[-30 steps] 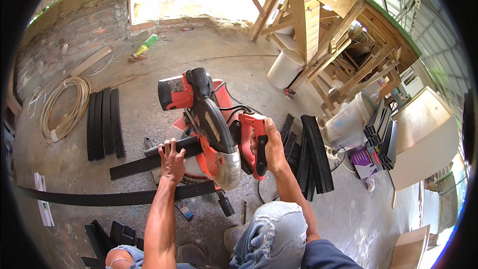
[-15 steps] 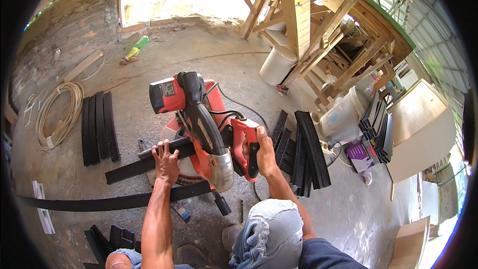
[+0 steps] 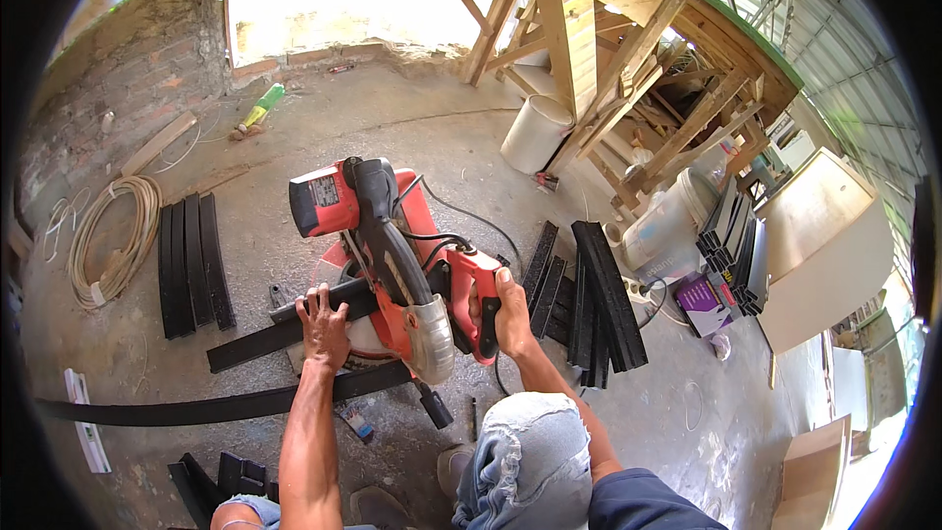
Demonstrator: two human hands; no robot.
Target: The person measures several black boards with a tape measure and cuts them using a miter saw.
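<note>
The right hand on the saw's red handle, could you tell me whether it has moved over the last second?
No: the right hand stays on the handle of the saw; only the camera shifted.

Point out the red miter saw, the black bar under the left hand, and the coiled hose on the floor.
red miter saw [image 3: 319,201]: head view, on its red motor housing.
black bar [image 3: 250,344]: head view, on its free left end.
coiled hose [image 3: 110,240]: head view, on the coil's loops.
</note>
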